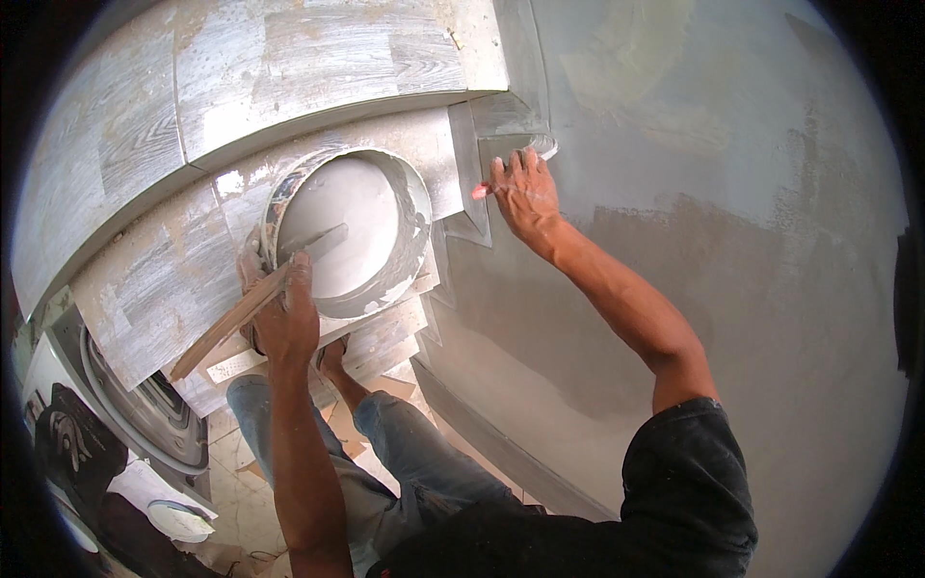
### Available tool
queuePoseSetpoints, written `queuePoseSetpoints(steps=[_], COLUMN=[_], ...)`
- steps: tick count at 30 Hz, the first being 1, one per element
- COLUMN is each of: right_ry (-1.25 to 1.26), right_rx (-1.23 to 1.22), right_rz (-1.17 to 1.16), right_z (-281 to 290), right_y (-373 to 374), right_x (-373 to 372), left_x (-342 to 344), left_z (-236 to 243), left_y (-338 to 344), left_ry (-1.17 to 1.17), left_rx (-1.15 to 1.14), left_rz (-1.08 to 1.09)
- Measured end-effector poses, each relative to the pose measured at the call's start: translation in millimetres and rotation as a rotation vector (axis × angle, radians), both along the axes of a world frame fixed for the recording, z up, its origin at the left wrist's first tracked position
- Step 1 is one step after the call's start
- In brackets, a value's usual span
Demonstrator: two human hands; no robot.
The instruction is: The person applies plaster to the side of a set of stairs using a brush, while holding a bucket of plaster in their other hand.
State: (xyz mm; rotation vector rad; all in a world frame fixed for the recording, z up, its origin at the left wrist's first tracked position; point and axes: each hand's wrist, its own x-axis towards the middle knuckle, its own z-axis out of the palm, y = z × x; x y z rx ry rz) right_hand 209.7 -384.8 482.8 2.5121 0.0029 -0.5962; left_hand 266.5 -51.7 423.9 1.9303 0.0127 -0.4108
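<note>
The left hand (285, 323) is wrapped tight around the rim of a round white plastic bucket (416, 252) full of pale grey wet plaster (347, 226), and it also pinches a long flat wooden board (231, 318) that sticks out to its left. A flat metal trowel blade (313, 241) pokes into the plaster just above this hand. The arm reaches straight up from the knees. If the grip slips, I think the tilted bucket could tip and spill the plaster. Far to the right, the right hand (525, 193) lies flat with fingers spread, pressing a small scraper with a red handle (482, 191) on the smooth grey wet wall (732, 250). That arm stretches up, elbow bent. Pushing too hard might dent the wet wall.
</note>
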Motion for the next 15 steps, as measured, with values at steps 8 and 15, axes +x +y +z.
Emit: queuePoseSetpoints(steps=[8, 15], right_ry=[-0.047, 0.120], right_rx=[0.209, 0.145], right_rz=[0.141, 0.032], right_z=[-15, -85], right_y=[30, 21], right_x=[-25, -15], left_x=[5, 5], left_z=[12, 3], left_y=[-2, 9], left_ry=[0.071, 0.066], left_rx=[-0.085, -0.024], left_rz=[0.023, -0.027])
